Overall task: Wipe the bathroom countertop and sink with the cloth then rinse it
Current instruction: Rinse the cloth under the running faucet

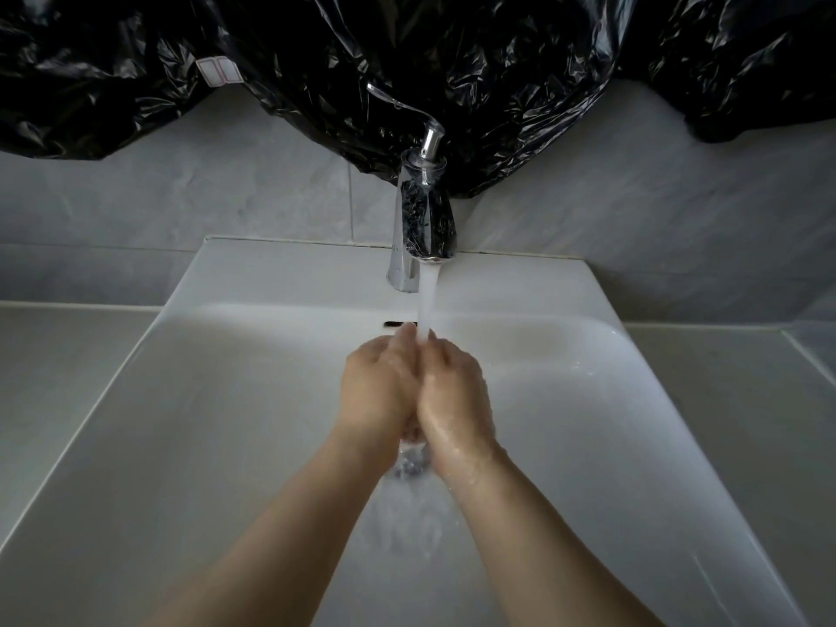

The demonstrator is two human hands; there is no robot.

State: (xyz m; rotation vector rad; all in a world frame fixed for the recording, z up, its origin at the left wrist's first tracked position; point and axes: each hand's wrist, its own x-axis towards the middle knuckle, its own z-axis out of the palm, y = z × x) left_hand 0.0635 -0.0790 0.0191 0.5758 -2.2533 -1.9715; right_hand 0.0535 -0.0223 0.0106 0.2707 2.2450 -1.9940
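White sink (181, 400); left hand (377, 386), right hand (454, 391) pressed together under tap stream (427, 305); fingers straight, empty.

Pale countertop (68, 377) with white sink (203, 445) set in, chrome faucet (423, 219) behind

I see the tap (423, 219) behind the sink (226, 400), its stream falling between my left hand (380, 386) and right hand (454, 395); the surface (59, 355) flanks both sides.

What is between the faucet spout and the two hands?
Only the stream of water, falling from the faucet onto the left hand and right hand, in the head view.
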